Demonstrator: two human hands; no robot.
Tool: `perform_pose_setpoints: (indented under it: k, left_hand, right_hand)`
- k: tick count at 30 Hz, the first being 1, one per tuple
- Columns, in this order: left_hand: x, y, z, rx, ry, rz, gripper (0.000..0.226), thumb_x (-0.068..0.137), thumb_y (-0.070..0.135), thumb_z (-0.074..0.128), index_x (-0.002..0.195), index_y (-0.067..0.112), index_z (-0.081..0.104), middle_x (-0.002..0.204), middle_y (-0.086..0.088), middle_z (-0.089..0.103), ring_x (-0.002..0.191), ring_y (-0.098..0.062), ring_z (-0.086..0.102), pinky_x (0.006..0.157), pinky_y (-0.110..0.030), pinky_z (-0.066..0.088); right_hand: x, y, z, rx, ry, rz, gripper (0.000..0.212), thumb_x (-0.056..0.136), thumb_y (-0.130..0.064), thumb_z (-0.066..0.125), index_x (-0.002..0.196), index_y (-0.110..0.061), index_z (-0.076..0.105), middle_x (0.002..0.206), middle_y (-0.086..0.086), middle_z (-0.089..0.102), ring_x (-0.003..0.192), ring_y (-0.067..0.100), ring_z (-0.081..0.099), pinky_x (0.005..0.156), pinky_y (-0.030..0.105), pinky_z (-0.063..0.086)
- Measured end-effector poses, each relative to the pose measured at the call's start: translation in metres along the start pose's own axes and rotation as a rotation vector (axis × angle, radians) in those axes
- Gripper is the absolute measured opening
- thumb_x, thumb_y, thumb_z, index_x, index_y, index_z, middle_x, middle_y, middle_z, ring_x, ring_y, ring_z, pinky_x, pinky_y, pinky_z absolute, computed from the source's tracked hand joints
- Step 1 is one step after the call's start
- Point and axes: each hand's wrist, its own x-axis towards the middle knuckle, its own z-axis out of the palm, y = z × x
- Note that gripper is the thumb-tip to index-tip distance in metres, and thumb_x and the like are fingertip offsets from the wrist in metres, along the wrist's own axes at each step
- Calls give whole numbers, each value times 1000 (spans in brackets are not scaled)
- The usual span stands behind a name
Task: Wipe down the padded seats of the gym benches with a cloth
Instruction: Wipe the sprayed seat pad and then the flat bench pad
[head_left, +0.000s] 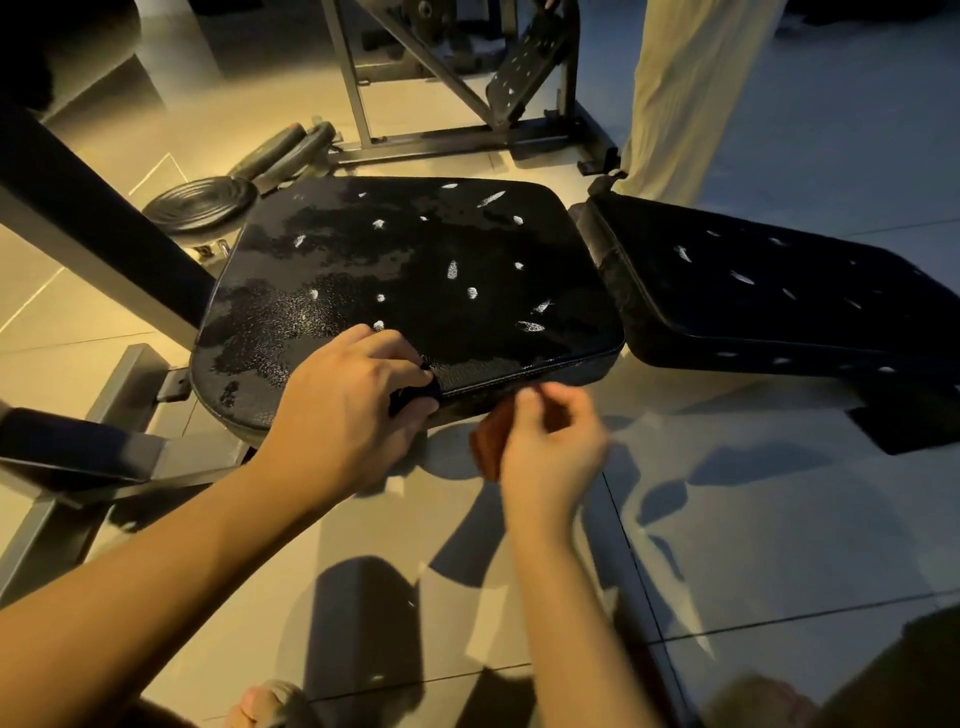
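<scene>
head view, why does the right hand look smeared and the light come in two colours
Head view: the right hand is motion-blurred, the left hand, gripping the dark cloth, is sharp; head view again: warm yellow light on the left, cool bluish on the right, a sheen on the seat pad, overlapping shadows on the floor tiles.
</scene>
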Motion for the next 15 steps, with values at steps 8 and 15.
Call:
perform_pose_setpoints:
  k: [8,15]
  left_hand:
    - [3,-2,-1,-12,-19,8,32,84,41,62,97,19,81,102,2,70,87,-24,59,67,-35,49]
    - [-1,-3,1,-18,11,15,26,87,38,66,96,18,80,102,3,70,85,-23,57,67,-34,46]
  right_hand:
    - [25,-3,-16,27,96,26,11,92,-16,71,102,-20,67,96,-9,63,89,7,59,75,12,45]
    - [26,-4,-14,50,93,57,16,94,-18,69,108,-25,65,105,-9,64,100,9,62,84,14,52]
